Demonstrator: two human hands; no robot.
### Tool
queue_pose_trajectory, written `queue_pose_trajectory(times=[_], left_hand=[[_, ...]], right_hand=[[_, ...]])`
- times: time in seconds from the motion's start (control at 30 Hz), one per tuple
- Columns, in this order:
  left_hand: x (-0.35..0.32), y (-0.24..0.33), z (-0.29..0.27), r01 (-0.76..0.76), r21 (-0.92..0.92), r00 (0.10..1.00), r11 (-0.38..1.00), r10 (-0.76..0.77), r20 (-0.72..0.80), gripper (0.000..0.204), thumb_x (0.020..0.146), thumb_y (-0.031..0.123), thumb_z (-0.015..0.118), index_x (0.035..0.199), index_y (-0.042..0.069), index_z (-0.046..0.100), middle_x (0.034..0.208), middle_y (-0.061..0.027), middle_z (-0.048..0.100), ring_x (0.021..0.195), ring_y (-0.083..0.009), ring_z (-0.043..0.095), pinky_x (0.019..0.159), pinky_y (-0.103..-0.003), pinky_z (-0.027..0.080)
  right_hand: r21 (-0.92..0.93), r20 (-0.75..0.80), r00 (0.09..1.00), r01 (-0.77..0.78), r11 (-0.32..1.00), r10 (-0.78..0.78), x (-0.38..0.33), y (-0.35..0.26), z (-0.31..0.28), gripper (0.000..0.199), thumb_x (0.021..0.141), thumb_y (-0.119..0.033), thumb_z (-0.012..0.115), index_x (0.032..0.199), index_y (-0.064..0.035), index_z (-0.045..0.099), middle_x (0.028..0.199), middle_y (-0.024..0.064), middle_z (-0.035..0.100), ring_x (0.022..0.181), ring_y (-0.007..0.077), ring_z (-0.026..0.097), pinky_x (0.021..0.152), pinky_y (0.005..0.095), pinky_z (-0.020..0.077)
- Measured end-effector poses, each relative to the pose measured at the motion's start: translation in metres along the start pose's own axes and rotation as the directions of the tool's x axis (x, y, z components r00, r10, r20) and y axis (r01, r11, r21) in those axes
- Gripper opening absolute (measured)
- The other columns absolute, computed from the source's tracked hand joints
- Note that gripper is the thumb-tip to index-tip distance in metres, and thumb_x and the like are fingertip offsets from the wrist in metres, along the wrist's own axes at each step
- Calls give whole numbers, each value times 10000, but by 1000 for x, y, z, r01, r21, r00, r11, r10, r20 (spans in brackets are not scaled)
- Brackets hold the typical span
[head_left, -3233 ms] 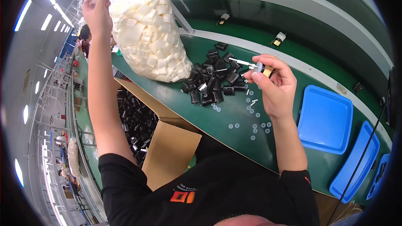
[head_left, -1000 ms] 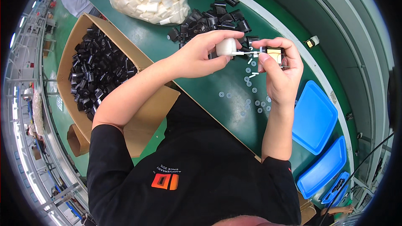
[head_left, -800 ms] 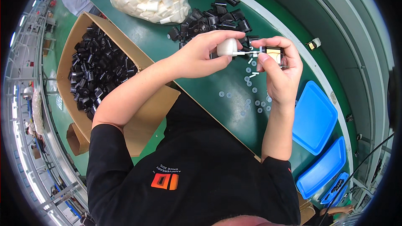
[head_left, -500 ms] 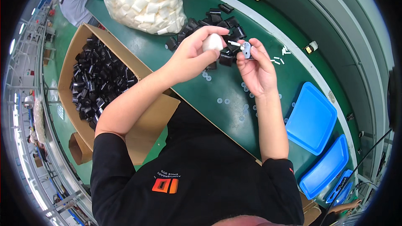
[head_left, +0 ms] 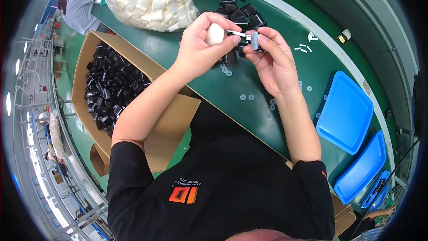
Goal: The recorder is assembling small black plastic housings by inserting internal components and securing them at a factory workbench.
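Note:
My left hand [head_left: 199, 47] is closed around a white rounded plastic piece [head_left: 215, 34], which rests between palm and fingers. A thin white rod [head_left: 240, 34] runs between my two hands, and my left thumb and forefinger meet at its left end. At the rod's right end is a small blue-grey disc [head_left: 254, 41], pinched in my right hand [head_left: 276, 58] between thumb and fingers. Black plastic parts [head_left: 248, 10] lie heaped on the green table behind both hands. Fingers hide part of the disc and of the rod's tip.
A clear bag of white pieces [head_left: 151, 2] stands at the back left. Left of me, a cardboard box [head_left: 133, 56] holds many black parts. Translucent washers [head_left: 243, 97] and short white pins [head_left: 304, 50] lie scattered on the table. Blue trays [head_left: 345, 111] sit at right.
My left thumb and forefinger have come to the left end of the rod. The blue-grey disc has turned more edge-on in my right hand. The whole view has shifted slightly.

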State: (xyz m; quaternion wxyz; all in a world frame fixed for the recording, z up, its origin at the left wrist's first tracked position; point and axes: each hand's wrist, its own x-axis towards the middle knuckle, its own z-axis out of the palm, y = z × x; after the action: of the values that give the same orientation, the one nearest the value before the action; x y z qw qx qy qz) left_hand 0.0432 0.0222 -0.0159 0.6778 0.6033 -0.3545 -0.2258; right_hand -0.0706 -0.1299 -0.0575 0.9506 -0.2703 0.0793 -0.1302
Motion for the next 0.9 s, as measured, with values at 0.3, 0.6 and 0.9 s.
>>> queue_pose_trajectory(times=[0.3,0.6,0.9], left_hand=[[-1,-7,-3,-46,60,999,997,45,7,235,878,-32,685,1032,45,525,999,-62,665,951,-93,621,828,-235,516],[-2,-12,-4,-101,150,995,984,102,5,232,870,-2,716,1014,52,542,950,-38,666,896,-71,619,780,-222,514],[-2,-9,-7,8,152,1000,988,-10,17,250,861,26,741,1025,52,555,946,-34,676,871,-62,618,755,-221,519]], right_hand=[[-53,-9,1000,7,999,-8,-3,5,4,185,945,-70,608,1122,-22,585,1101,153,656,866,234,700,771,329,597],[-63,-28,999,-40,997,38,-6,2,7,192,948,-93,616,1117,-10,583,1073,150,671,848,230,707,749,332,603],[-257,66,994,104,961,-90,-5,3,9,197,921,-37,632,1109,-8,580,1067,114,658,811,157,662,736,277,544]])
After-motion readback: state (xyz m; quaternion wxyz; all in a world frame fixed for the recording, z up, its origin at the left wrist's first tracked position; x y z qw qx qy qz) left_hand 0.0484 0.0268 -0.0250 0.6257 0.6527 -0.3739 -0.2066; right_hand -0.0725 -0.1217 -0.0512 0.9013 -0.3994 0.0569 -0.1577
